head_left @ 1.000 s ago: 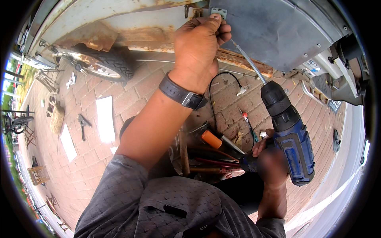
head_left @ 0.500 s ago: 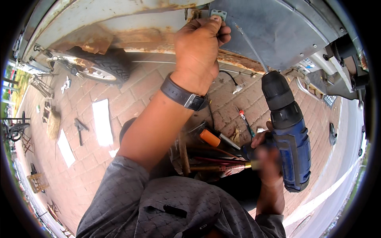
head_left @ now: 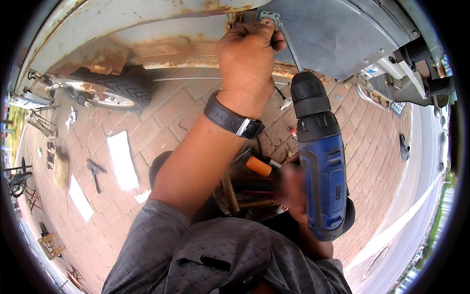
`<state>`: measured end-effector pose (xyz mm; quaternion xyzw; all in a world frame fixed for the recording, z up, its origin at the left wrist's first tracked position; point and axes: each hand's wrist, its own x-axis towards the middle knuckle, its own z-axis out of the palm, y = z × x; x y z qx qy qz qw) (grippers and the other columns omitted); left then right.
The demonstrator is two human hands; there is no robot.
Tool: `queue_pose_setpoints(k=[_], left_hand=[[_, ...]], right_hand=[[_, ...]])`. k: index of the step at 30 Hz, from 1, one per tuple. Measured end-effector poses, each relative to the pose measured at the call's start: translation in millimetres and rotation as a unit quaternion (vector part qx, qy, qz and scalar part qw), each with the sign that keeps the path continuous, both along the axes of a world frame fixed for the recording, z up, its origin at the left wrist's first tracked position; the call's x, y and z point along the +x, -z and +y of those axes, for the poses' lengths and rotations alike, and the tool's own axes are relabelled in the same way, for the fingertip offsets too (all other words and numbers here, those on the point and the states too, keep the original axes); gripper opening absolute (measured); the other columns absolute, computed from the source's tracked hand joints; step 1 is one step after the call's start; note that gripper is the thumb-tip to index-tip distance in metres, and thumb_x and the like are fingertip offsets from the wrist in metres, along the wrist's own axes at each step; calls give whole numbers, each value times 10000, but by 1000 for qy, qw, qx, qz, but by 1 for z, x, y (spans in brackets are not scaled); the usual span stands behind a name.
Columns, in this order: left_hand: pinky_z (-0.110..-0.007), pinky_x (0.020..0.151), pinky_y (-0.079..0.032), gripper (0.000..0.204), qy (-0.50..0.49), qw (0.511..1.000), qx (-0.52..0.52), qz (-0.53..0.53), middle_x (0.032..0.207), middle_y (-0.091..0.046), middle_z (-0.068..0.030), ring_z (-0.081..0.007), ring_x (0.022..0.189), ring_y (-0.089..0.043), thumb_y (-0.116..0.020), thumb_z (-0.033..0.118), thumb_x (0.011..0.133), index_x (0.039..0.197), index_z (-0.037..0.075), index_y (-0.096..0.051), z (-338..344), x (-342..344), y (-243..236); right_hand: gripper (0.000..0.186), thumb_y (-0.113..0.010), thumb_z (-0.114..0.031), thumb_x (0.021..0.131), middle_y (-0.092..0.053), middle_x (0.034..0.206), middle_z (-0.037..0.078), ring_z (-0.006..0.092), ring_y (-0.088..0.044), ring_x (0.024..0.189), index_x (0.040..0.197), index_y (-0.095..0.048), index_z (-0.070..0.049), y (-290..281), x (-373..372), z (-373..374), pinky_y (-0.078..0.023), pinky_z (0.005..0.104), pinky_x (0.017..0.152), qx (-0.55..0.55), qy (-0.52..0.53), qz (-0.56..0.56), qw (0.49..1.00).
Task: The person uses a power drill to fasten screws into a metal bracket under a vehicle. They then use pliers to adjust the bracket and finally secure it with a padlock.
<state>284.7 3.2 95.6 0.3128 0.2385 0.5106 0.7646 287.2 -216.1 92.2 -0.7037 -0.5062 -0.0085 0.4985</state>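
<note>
My left hand (head_left: 248, 61), with a dark watch strap at the wrist, pinches a small grey metal plate with holes (head_left: 270, 15) against the vehicle's side. In my right hand (head_left: 293, 191), partly hidden and blurred, is a blue and black cordless drill (head_left: 320, 169), held upright in the picture. Its long thin bit (head_left: 291, 47) points up and left, with the tip at the right edge of the plate, close to my left fingertips. Whether there is a screw at the tip is too small to tell.
Overhead hangs rusty light bodywork (head_left: 166, 46) beside a grey metal panel (head_left: 338, 39). A spoked wheel (head_left: 112, 95) stands at left. On the brick paving lie white sheets (head_left: 122, 159) and a dark clamp-like tool (head_left: 95, 171). An orange-handled tool (head_left: 258, 166) lies among others below my arm.
The drill has swung left, bringing the bit's tip from beside the plate to its right edge. My left hand keeps its hold on the plate, and the view has shifted slightly.
</note>
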Motion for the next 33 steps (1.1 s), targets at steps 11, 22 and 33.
queue_pose_setpoints(k=[11, 22, 33], left_hand=[[-324, 765, -568, 110, -5, 1000, 6, 6, 918, -669, -91, -209, 836, -668, -628, 76, 960, 974, -33, -645, 1, 1, 1], [-324, 753, -576, 112, -4, 1000, 10, 16, 936, -675, -107, -215, 843, -678, -629, 67, 959, 969, -43, -647, 1, 1, 0], [-330, 767, -582, 133, -1, 1000, 11, 10, 955, -678, -112, -219, 847, -677, -616, 65, 965, 999, -59, -646, 0, 0, 0]], right_hand=[[207, -796, -74, 768, -649, 790, 62, 216, -622, 652, 912, -654, -29, 9, -14, 10, -511, 318, 599, -1, 37, -35, 999], [232, -793, -65, 757, -649, 795, 54, 196, -616, 653, 934, -650, -21, 14, -21, 9, -513, 297, 607, -12, 68, 4, 998], [230, -743, -117, 784, -637, 819, 60, 200, -615, 658, 958, -637, -8, 27, -13, 13, -508, 309, 588, 46, 36, -141, 988]])
